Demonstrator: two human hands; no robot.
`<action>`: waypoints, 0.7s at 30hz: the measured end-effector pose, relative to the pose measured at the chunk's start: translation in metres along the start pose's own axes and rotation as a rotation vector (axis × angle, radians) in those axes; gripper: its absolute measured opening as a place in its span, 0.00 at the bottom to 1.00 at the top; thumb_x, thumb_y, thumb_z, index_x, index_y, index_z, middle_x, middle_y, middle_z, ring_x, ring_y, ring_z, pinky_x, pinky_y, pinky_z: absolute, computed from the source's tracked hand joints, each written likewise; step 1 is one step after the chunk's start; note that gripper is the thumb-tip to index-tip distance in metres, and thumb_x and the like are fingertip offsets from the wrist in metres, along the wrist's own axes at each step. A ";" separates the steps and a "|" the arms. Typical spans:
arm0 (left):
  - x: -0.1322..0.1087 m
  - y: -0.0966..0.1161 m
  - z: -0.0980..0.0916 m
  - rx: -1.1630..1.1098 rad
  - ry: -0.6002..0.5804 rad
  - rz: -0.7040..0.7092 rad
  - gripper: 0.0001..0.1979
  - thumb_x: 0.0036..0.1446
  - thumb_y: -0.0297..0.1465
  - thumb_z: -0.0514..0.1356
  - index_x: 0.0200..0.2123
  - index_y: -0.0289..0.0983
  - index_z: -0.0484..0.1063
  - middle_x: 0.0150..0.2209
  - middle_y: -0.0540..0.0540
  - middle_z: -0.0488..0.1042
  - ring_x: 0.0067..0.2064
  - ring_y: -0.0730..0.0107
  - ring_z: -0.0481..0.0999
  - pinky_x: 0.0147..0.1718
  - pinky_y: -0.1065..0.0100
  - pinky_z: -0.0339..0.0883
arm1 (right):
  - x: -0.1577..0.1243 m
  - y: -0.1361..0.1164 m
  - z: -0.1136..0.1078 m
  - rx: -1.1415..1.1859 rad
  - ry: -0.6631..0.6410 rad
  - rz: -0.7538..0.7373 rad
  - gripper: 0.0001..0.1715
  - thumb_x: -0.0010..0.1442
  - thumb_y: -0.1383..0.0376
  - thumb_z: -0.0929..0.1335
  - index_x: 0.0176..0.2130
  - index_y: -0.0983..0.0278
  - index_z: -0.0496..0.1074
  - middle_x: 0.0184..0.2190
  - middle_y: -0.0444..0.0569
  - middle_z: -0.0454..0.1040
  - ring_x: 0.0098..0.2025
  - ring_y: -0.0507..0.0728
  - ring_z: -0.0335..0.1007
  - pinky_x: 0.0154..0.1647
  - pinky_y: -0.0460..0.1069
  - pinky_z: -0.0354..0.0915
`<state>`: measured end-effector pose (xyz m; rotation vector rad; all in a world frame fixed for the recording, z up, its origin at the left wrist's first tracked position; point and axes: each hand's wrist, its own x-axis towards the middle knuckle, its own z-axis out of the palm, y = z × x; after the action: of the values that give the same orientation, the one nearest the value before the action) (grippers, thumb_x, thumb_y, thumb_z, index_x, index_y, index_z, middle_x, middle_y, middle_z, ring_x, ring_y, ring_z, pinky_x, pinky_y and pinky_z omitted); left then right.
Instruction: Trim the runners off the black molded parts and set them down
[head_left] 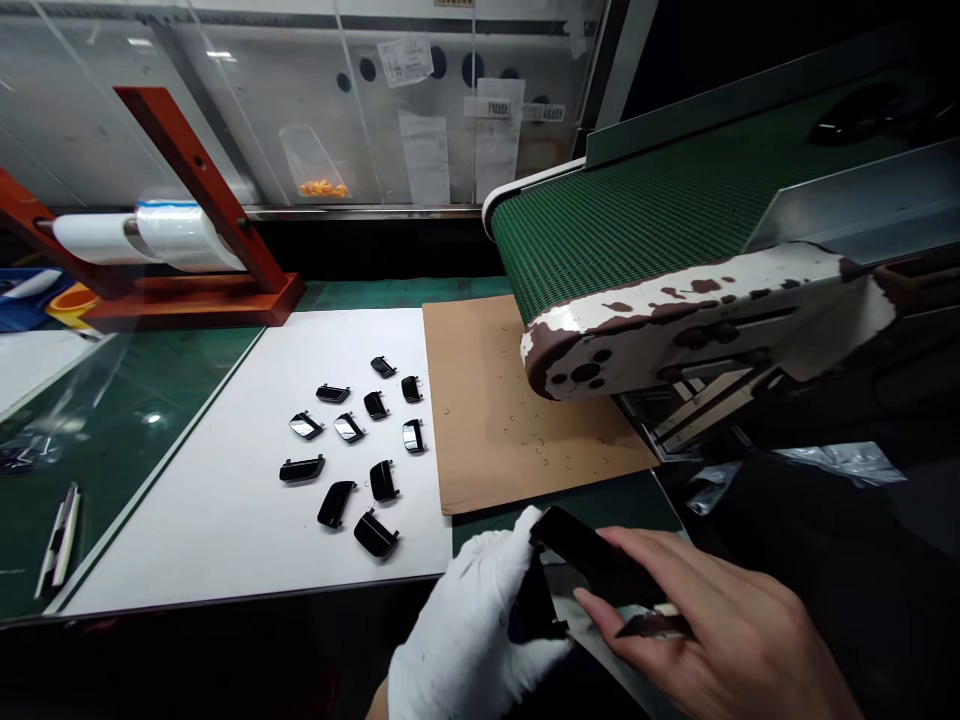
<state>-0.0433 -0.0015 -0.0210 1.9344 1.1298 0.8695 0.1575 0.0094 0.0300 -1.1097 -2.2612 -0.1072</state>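
My left hand [472, 620], in a white fabric glove, grips a glossy black plastic part [592, 555] low in front of me. My bare right hand [712, 630] closes on the same part from the right, and a shiny dark piece [652, 626] shows beneath its fingers. Several similar small black parts [349, 428] lie scattered on a white sheet [187, 520] beyond my hands, some with mirror-like faces up. A brown cardboard sheet [495, 430] lies right of them, with tiny marks on it.
A green conveyor belt [637, 220] with a chipped white frame [697, 320] juts in at the right above the cardboard. A film roll [180, 235] sits on an orange stand [202, 300] at the back left. Pens [64, 535] lie on a green mat [97, 450].
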 end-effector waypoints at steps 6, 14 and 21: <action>0.004 0.009 -0.001 0.007 -0.022 -0.041 0.32 0.52 0.30 0.67 0.58 0.44 0.58 0.44 0.44 0.73 0.44 0.58 0.74 0.44 0.58 0.71 | 0.005 -0.003 -0.003 -0.109 0.002 -0.049 0.12 0.63 0.61 0.65 0.42 0.67 0.71 0.29 0.51 0.82 0.26 0.56 0.79 0.21 0.48 0.70; 0.008 0.012 -0.002 -0.005 -0.044 -0.037 0.27 0.54 0.33 0.66 0.55 0.42 0.61 0.43 0.44 0.73 0.42 0.58 0.74 0.44 0.58 0.71 | 0.006 -0.006 -0.005 -0.144 -0.011 -0.076 0.13 0.63 0.60 0.65 0.41 0.68 0.72 0.29 0.52 0.82 0.26 0.57 0.80 0.23 0.49 0.71; 0.006 0.009 0.000 -0.009 -0.072 -0.064 0.29 0.50 0.32 0.69 0.54 0.42 0.63 0.43 0.44 0.73 0.45 0.54 0.74 0.46 0.57 0.70 | 0.003 -0.007 -0.005 -0.221 -0.004 -0.074 0.15 0.63 0.59 0.65 0.42 0.68 0.73 0.32 0.52 0.83 0.28 0.59 0.80 0.24 0.49 0.71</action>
<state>-0.0372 0.0004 -0.0121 1.8968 1.1372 0.7636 0.1534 0.0050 0.0369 -1.1372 -2.3363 -0.3942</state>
